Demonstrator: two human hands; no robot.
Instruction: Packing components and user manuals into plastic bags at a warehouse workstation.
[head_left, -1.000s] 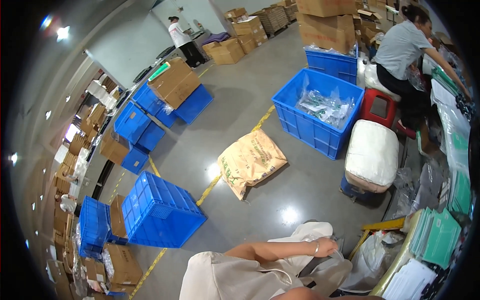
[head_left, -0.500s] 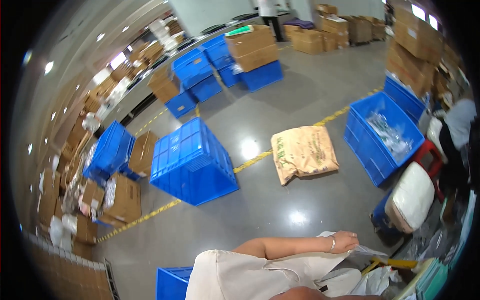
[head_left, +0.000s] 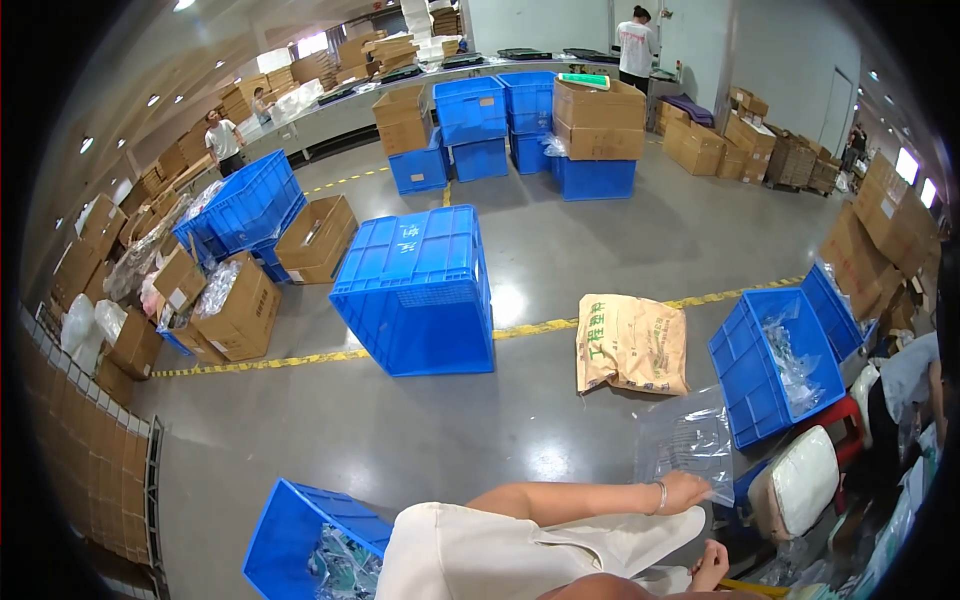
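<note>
My left hand [head_left: 685,492], with a bracelet at the wrist, is closed on the edge of a clear plastic bag [head_left: 688,440]. The bag stands out flat beyond the fingers, and the floor shows through it. Lower down, close to my lap, my right hand [head_left: 710,567] has its fingers curled in; whatever they may hold is hidden. A blue crate [head_left: 742,385] with clear-wrapped items inside stands just past the bag. Behind my left arm, at the lower edge, sits another blue crate [head_left: 275,535] with bagged greenish pieces in it.
A tan printed sack [head_left: 632,345] lies on the floor ahead. Left of it stands a large blue crate [head_left: 415,290] on its side. White-covered padding [head_left: 795,485] and a red stool [head_left: 850,425] are at right. Someone in grey [head_left: 910,375] sits at the right rim.
My view has swung round and levelled. The clear bag, crumpled at my left hand before, now spreads out beyond it. My right hand has come into view, as have the bagged pieces in the lower crate.
</note>
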